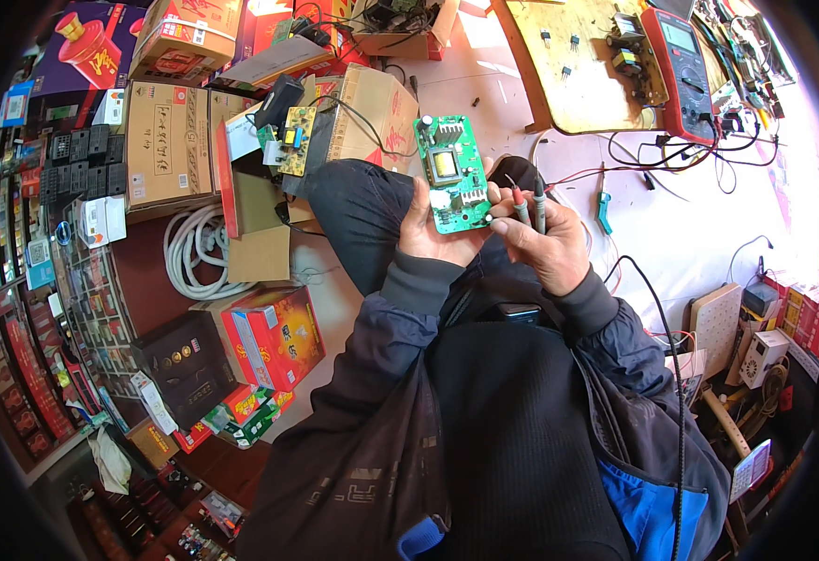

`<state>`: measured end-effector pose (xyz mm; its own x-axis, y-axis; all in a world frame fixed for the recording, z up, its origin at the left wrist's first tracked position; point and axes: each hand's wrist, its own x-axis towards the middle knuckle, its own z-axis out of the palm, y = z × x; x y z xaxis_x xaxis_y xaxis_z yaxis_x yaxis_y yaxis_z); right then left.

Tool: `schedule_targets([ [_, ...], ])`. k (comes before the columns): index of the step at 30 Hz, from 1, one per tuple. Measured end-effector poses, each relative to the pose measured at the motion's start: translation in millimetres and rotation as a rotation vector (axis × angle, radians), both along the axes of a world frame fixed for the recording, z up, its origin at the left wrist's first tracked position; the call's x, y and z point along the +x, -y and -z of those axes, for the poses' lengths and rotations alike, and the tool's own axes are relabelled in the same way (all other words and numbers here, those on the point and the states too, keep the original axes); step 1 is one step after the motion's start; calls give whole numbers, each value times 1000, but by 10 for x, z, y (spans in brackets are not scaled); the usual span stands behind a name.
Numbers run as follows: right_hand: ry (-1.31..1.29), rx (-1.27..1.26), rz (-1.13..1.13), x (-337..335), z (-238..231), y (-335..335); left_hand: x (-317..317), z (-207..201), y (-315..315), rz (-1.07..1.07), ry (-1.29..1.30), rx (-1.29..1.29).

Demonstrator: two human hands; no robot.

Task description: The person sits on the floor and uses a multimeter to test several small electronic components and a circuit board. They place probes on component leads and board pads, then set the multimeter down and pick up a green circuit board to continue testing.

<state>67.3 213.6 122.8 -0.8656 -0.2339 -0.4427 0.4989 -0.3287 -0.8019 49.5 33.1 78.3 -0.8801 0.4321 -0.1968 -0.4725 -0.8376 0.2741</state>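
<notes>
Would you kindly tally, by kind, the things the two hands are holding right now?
Green circuit board, in the left hand: 1
Red-tipped meter probe, in the right hand: 1
Black meter probe, in the right hand: 1
Total: 3

green circuit boards: 2 (pixel 453 172) (pixel 292 138); test probes: 2 (pixel 520 202) (pixel 539 200); multimeter: 1 (pixel 681 58); hands: 2 (pixel 428 229) (pixel 545 243); white cable coil: 1 (pixel 189 248)
</notes>
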Motion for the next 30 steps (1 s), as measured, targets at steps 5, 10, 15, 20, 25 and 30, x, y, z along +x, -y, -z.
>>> schedule_targets([
  [5,-11,18,-6,0,5,0,13,10,10,-9,20,-28],
  [10,-50,51,3,3,7,16,13,28,26,3,1,5],
  [15,-73,61,0,3,27,17,16,17,25,3,-3,-4],
  [20,-126,84,22,12,66,22,9,31,31,4,-11,12],
  [25,-278,101,129,21,155,53,7,72,69,19,14,-3],
  [30,-395,122,111,21,176,62,37,60,7,-31,61,-75],
])
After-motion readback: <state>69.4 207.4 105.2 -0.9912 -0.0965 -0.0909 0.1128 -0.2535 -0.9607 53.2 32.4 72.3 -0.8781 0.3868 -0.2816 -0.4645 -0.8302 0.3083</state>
